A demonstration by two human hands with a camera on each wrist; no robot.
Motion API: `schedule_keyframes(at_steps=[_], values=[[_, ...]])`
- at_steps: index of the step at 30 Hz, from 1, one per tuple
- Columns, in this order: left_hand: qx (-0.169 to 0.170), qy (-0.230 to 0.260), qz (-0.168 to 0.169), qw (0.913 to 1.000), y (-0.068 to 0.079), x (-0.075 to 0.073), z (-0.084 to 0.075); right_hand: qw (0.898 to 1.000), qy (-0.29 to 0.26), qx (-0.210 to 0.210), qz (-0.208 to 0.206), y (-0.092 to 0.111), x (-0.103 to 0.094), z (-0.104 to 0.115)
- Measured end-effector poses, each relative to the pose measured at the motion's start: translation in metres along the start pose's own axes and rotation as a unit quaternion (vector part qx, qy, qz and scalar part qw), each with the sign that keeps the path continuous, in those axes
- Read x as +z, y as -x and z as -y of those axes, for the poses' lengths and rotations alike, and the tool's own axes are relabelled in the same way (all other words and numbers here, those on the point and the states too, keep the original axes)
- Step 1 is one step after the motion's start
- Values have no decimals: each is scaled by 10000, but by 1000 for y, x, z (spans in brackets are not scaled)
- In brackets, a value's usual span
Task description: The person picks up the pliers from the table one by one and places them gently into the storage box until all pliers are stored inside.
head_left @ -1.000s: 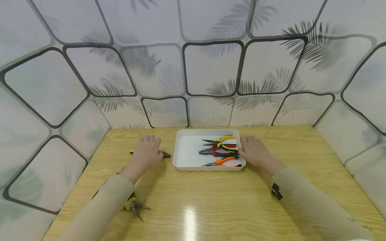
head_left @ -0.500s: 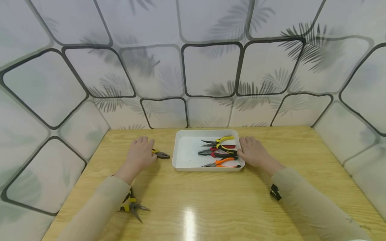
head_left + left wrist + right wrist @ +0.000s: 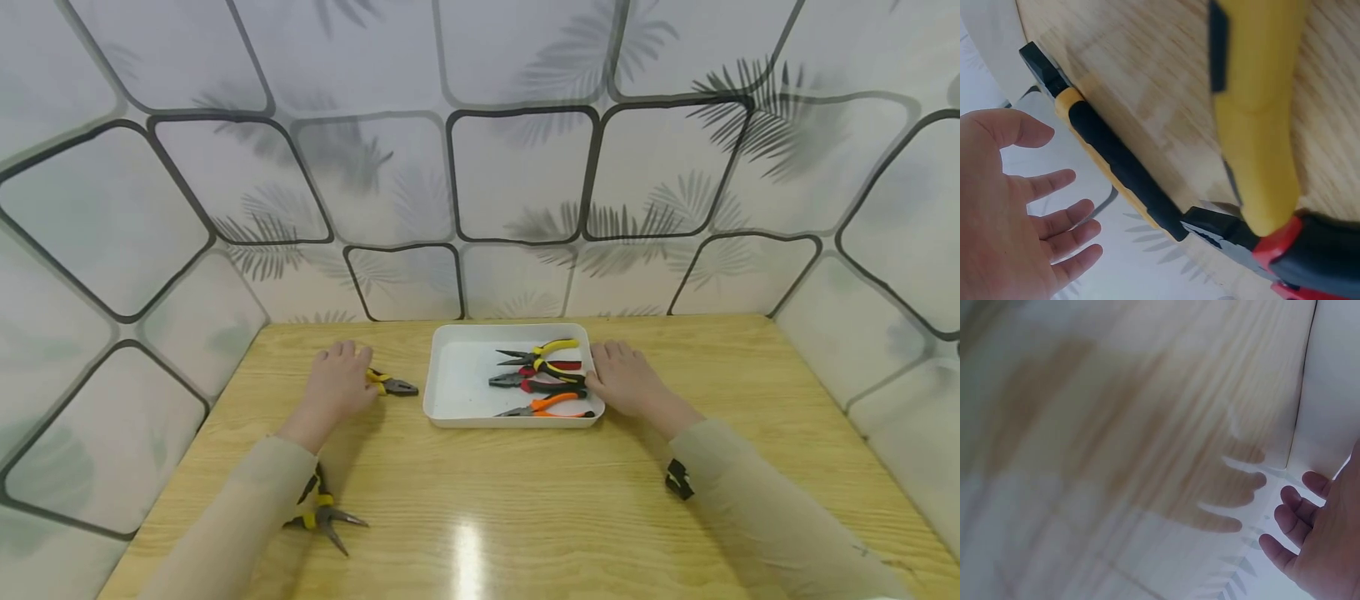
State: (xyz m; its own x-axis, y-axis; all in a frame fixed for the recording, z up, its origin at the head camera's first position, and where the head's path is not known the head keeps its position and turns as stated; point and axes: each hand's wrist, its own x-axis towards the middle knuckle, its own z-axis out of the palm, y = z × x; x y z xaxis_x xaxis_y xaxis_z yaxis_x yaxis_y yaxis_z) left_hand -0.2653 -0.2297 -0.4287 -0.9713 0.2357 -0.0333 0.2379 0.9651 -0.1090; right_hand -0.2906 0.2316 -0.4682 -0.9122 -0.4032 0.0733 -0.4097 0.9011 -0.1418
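Note:
My left hand hovers by yellow-and-black pliers, partly covering their handles in the head view. In the left wrist view its fingers are spread and loosely bent, apart from those pliers. My right hand is at the right end of a white tray, its thumb side near the rim. Its relaxed fingers hold nothing in the right wrist view. Inside the tray lie yellow-and-black needle-nose pliers, red-and-black pliers and orange-and-black pliers.
Yellow-and-black long-nose pliers lie spread near my left forearm, partly hidden by it. Red-and-black pliers and a close yellow handle appear in the left wrist view. A patterned wall covering borders the wooden table.
My left hand has drawn back to the left, and more of the yellow-and-black pliers beside it shows. My right hand stays by the tray. The head view has shifted slightly.

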Motion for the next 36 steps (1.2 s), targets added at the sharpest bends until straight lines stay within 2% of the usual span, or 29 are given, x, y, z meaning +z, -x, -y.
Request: schedule_keyframes(at_steps=[11,36], values=[[-74,-127,97,9998,-3,7,7,10000,52,79,-13,-1,5,-2],[5,187,370,9991,-7,19,12,9999,-62,135,15,-1,4,-2]])
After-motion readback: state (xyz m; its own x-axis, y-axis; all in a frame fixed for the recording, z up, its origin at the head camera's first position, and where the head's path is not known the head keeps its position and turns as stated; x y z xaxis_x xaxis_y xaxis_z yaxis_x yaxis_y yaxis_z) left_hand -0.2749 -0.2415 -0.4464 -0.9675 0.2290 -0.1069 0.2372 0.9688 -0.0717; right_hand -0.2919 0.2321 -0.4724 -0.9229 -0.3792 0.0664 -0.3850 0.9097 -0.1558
